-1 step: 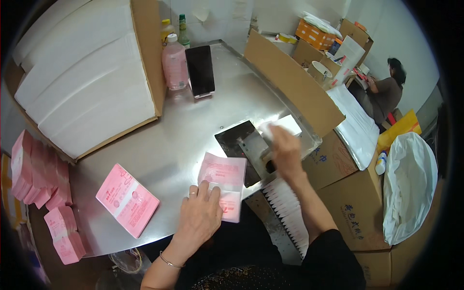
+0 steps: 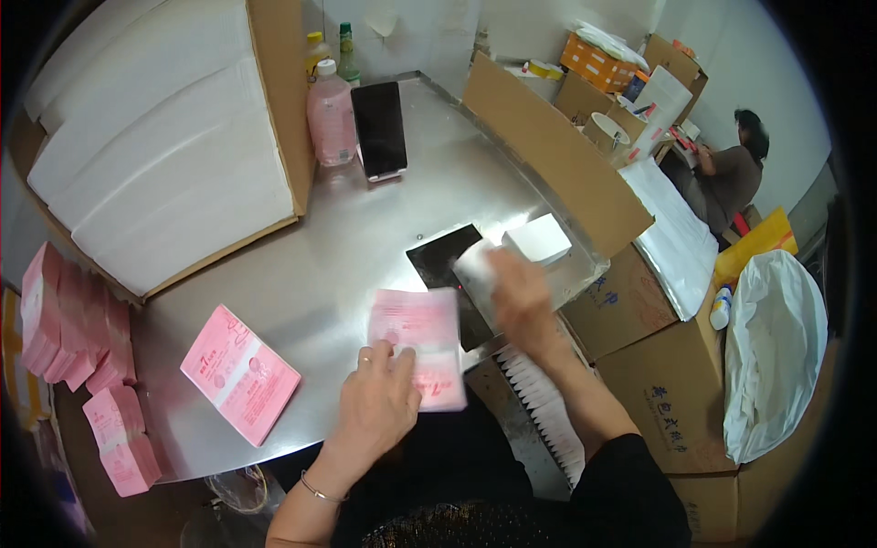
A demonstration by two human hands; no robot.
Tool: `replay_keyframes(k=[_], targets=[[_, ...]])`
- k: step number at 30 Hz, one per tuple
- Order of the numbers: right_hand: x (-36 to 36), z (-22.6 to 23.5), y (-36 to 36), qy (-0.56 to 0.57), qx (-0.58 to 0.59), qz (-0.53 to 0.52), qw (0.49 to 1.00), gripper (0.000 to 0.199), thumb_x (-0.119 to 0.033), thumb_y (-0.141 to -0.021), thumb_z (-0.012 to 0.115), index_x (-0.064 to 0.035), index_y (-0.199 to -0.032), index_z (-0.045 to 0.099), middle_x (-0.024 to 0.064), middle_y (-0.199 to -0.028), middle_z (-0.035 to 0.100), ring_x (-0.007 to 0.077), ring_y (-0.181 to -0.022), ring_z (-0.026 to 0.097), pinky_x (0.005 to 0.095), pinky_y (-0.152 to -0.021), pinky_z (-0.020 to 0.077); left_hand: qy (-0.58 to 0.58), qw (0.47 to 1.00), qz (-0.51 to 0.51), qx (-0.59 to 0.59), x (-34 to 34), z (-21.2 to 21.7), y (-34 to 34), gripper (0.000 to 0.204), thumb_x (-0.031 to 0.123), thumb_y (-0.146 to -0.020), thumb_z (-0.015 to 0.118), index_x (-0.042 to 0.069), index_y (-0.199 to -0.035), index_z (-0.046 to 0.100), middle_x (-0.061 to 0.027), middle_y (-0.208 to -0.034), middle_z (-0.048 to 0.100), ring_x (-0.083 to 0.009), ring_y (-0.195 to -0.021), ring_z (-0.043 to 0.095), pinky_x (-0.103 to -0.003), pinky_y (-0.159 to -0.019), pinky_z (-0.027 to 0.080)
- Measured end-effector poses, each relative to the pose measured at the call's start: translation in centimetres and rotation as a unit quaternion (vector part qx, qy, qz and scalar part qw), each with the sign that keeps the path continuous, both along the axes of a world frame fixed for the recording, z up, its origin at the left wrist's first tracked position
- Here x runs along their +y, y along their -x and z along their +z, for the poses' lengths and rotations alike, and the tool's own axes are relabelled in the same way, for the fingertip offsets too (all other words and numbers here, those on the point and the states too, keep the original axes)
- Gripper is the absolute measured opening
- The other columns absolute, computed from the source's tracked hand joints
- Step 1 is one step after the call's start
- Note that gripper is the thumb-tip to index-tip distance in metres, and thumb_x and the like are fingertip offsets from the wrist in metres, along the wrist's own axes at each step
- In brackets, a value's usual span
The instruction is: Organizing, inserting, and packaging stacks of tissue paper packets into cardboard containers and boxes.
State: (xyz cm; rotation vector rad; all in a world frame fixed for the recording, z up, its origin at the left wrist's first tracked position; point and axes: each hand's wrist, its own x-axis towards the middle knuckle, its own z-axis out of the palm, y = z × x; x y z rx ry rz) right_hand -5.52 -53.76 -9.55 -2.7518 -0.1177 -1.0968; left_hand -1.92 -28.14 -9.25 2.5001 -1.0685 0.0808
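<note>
My left hand (image 2: 379, 393) presses its curled fingers over the left side of a stack of pink printed plastic sleeves (image 2: 438, 370), holding it at the table's front edge. To the right, my right hand (image 2: 523, 297) is closed on a folded white tissue (image 2: 473, 265), both smeared by motion. The tissue hangs over a black plate (image 2: 443, 254) set on the metal table, just beyond the sleeves. Behind my right hand lies a white block of tissue (image 2: 539, 239). A second pink stack (image 2: 240, 376) with a pale band across it rests to the left.
An open carton (image 2: 297, 119) of white folded sheets stands far left, near bundled pink stacks (image 2: 68, 320). A phone (image 2: 379, 130) leans by a pink bottle (image 2: 331, 119). Cartons (image 2: 658, 402) and a white bag (image 2: 776, 356) line the right. Another person (image 2: 731, 169) sits far right.
My right hand has swung left and slightly nearer with the tissue, uncovering the white block. Under my left hand the pink stack has straightened and its upper sleeve looks less lifted.
</note>
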Motion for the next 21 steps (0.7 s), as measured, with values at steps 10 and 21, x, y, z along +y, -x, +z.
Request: replay_keyframes(k=[10,21], targets=[[6.3,-3.3,-5.1,0.097,0.223,0.034,0.969,0.030,-0.019,-0.086,0.059,-0.0038,-0.112,0.061,0.0185,-0.101,0.062,0.0361,-0.106,0.059,0.0709,-0.100,0.0338,0.074,0.997,-0.036,0.007,-0.3,1.3,0.3,0.082,0.011,-0.071,0.073,0.008,-0.146,0.042,-0.0157,-0.092,0.053,-0.0331,-0.086,0.057,-0.042,-0.073,0.048],[0.6,0.2,-0.5,0.030,0.191,-0.108,0.975,0.031,-0.012,-0.087,0.060,-0.0069,-0.117,0.064,0.0160,-0.089,0.067,0.0348,-0.085,0.066,0.0459,-0.077,0.0494,0.168,0.981,0.090,-0.028,8.9,-1.5,0.4,0.022,-0.002,-0.065,0.066,0.005,-0.085,0.059,-0.0186,-0.112,0.055,-0.0365,-0.113,0.051,-0.047,-0.091,0.040]])
